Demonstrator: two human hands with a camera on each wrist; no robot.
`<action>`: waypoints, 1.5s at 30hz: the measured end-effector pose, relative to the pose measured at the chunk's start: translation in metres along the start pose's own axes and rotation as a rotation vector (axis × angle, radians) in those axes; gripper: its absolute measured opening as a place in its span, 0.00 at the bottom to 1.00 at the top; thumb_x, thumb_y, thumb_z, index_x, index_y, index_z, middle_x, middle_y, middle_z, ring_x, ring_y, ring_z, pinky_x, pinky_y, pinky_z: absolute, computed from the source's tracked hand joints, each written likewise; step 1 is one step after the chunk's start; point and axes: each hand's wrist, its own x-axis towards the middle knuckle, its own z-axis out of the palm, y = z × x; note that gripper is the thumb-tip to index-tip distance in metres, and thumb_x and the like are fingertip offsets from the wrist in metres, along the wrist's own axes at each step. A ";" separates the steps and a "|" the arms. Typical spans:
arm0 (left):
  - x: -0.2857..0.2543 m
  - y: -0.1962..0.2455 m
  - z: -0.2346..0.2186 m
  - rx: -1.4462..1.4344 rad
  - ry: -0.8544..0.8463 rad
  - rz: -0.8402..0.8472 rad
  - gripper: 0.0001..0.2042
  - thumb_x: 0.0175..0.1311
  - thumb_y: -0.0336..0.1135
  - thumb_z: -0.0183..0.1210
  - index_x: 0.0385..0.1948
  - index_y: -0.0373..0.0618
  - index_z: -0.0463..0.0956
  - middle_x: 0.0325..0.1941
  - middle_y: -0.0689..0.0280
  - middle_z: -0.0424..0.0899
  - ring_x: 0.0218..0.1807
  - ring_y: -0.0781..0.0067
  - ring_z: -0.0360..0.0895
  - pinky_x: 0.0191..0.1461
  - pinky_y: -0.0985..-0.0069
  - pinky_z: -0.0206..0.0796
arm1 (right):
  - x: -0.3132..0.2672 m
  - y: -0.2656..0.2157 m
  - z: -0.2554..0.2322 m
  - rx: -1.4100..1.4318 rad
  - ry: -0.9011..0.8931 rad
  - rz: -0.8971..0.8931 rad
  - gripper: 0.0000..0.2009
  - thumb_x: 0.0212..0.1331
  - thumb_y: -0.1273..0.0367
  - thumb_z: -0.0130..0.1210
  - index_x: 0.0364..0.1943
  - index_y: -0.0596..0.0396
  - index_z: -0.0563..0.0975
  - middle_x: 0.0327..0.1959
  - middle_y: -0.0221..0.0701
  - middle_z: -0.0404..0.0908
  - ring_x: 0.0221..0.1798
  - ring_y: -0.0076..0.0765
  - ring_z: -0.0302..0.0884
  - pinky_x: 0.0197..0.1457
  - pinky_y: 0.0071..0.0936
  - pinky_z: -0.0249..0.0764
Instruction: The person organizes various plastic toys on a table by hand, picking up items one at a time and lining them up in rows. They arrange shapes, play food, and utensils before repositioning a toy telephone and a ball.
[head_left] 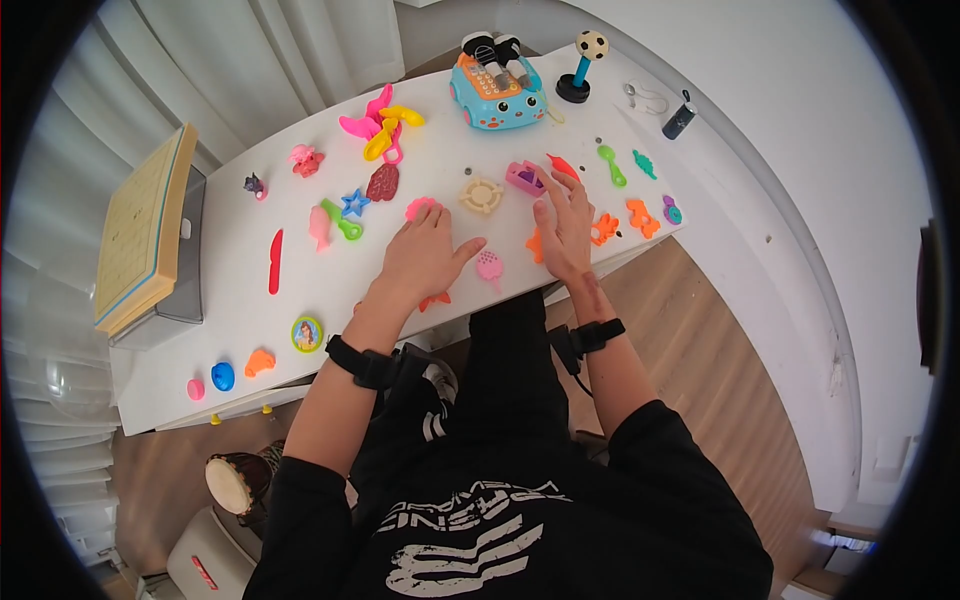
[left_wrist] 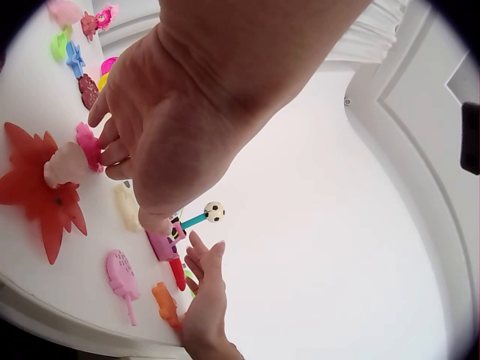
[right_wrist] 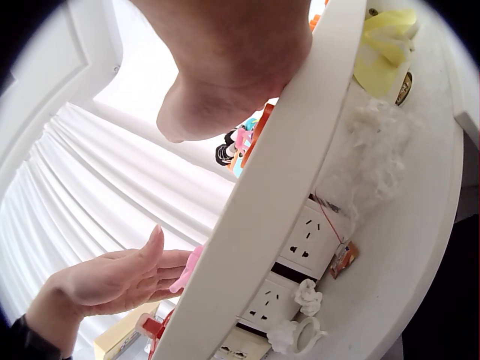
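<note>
My left hand (head_left: 425,250) reaches over the white table (head_left: 300,275) with its fingers extended. Its fingertips lie right at a pink scalloped piece (head_left: 420,207), also visible in the left wrist view as a pink edge (left_wrist: 88,146). Beneath that wrist lies a red spiky, leaf-shaped piece (left_wrist: 30,180) with a pale lump on it. My right hand (head_left: 570,230) hovers near the table's front edge, fingers loosely extended, beside a pink and purple toy (head_left: 522,177) and a red pointed piece (head_left: 563,166). Between the hands lie a cream ring-shaped piece (head_left: 481,195) and a pink popsicle-shaped piece (head_left: 489,266).
Orange pieces (head_left: 605,229) and a green spoon (head_left: 612,166) lie at right. Behind stand a blue toy phone (head_left: 505,108) and a soccer-ball stand (head_left: 580,75). At left are a red knife (head_left: 275,262), a round picture lid (head_left: 307,335) and a stacked box (head_left: 150,230).
</note>
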 end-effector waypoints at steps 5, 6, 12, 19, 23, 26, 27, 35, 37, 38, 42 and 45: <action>0.005 -0.019 -0.011 -0.007 0.067 0.043 0.38 0.76 0.58 0.49 0.71 0.29 0.63 0.78 0.43 0.64 0.80 0.49 0.60 0.79 0.59 0.56 | -0.001 0.002 0.001 0.022 0.017 -0.023 0.24 0.73 0.55 0.52 0.71 0.39 0.73 0.68 0.40 0.68 0.74 0.44 0.62 0.75 0.47 0.52; 0.005 -0.025 -0.016 -0.002 0.137 0.031 0.34 0.76 0.54 0.49 0.72 0.32 0.63 0.79 0.47 0.63 0.80 0.52 0.60 0.79 0.57 0.56 | -0.001 0.002 0.000 0.040 0.024 -0.029 0.24 0.73 0.55 0.51 0.71 0.39 0.74 0.68 0.40 0.69 0.74 0.44 0.62 0.75 0.47 0.52; 0.019 -0.082 -0.024 0.304 0.146 -0.078 0.27 0.70 0.33 0.49 0.72 0.41 0.65 0.80 0.59 0.64 0.83 0.63 0.57 0.80 0.43 0.49 | 0.000 0.000 -0.001 0.050 0.020 0.002 0.24 0.73 0.56 0.52 0.70 0.40 0.74 0.68 0.41 0.69 0.72 0.47 0.63 0.75 0.47 0.54; 0.001 -0.084 -0.021 0.317 0.006 -0.086 0.28 0.67 0.29 0.49 0.71 0.43 0.67 0.80 0.60 0.66 0.82 0.65 0.58 0.81 0.44 0.45 | -0.002 0.003 0.003 0.063 0.052 0.000 0.23 0.73 0.57 0.52 0.70 0.41 0.74 0.69 0.39 0.69 0.68 0.46 0.66 0.74 0.45 0.55; -0.021 -0.078 -0.021 0.286 0.042 -0.056 0.26 0.67 0.29 0.49 0.69 0.43 0.69 0.78 0.60 0.69 0.80 0.64 0.62 0.79 0.46 0.47 | 0.000 0.005 0.003 0.054 0.067 -0.011 0.23 0.73 0.57 0.52 0.70 0.42 0.74 0.69 0.37 0.70 0.65 0.44 0.67 0.73 0.43 0.56; -0.034 -0.075 -0.023 0.277 0.032 -0.046 0.24 0.68 0.29 0.49 0.68 0.43 0.70 0.78 0.59 0.70 0.79 0.64 0.64 0.78 0.47 0.49 | -0.001 0.005 0.004 0.060 0.071 -0.019 0.23 0.73 0.57 0.52 0.70 0.42 0.74 0.69 0.37 0.70 0.64 0.44 0.67 0.73 0.43 0.56; -0.037 -0.075 -0.024 0.283 0.020 -0.047 0.23 0.69 0.29 0.49 0.67 0.43 0.70 0.77 0.59 0.70 0.79 0.65 0.65 0.77 0.48 0.50 | -0.001 0.005 0.004 0.059 0.071 -0.021 0.23 0.73 0.57 0.52 0.70 0.42 0.74 0.69 0.37 0.70 0.64 0.44 0.67 0.73 0.43 0.56; -0.051 -0.081 -0.036 0.227 0.000 -0.056 0.20 0.73 0.35 0.52 0.65 0.44 0.73 0.75 0.58 0.72 0.75 0.64 0.69 0.72 0.53 0.60 | 0.000 0.004 0.004 0.055 0.054 0.007 0.23 0.73 0.58 0.53 0.70 0.44 0.74 0.69 0.38 0.70 0.64 0.45 0.68 0.73 0.43 0.57; -0.055 -0.084 -0.033 0.233 0.007 -0.056 0.20 0.73 0.35 0.53 0.65 0.44 0.73 0.75 0.59 0.72 0.75 0.63 0.70 0.71 0.54 0.62 | 0.000 0.004 0.003 0.047 0.045 0.013 0.23 0.73 0.58 0.53 0.70 0.44 0.74 0.69 0.38 0.70 0.64 0.45 0.68 0.73 0.44 0.57; -0.057 -0.087 -0.031 0.244 0.026 -0.056 0.21 0.73 0.35 0.53 0.66 0.44 0.73 0.75 0.59 0.72 0.75 0.63 0.69 0.71 0.53 0.62 | -0.001 0.005 0.003 0.050 0.049 0.006 0.23 0.73 0.58 0.52 0.70 0.44 0.74 0.69 0.38 0.70 0.64 0.45 0.67 0.73 0.43 0.58; -0.069 -0.097 -0.029 0.264 0.044 -0.073 0.21 0.74 0.35 0.52 0.66 0.44 0.72 0.76 0.59 0.72 0.77 0.61 0.66 0.74 0.50 0.58 | -0.001 0.001 0.001 0.063 0.053 -0.005 0.23 0.74 0.57 0.51 0.70 0.45 0.74 0.69 0.38 0.70 0.65 0.46 0.67 0.73 0.43 0.58; -0.077 -0.106 -0.027 0.320 0.051 -0.099 0.21 0.74 0.35 0.51 0.66 0.44 0.72 0.76 0.59 0.71 0.80 0.61 0.62 0.77 0.48 0.54 | -0.001 0.003 0.002 0.062 0.055 -0.008 0.23 0.74 0.57 0.51 0.70 0.45 0.74 0.69 0.38 0.70 0.65 0.46 0.67 0.73 0.43 0.58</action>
